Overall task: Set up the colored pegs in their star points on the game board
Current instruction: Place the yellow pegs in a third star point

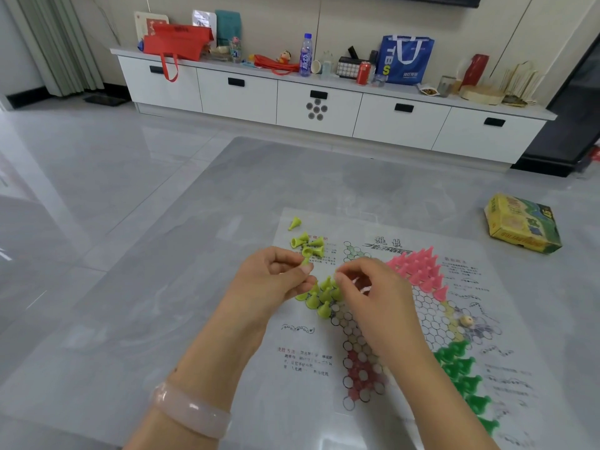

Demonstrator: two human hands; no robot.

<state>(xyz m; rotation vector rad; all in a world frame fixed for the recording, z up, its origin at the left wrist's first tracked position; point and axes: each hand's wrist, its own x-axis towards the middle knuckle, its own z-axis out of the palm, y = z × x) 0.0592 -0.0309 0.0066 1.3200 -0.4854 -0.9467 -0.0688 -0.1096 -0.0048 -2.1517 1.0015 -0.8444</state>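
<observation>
Board (373,323) lies on grey table (168,313).

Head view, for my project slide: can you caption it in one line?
Left hand pinches a yellow-green peg while the right hand sets others on the game board.

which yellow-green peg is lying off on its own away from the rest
The yellow-green peg at the board sheet's far left corner, tipped on its side, apart from the loose pile nearer the hands.

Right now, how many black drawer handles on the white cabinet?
5 black drawer handles, one per drawer front of the white cabinet: far left, left of centre, centre, right of centre, far right. None appears hidden.
</observation>
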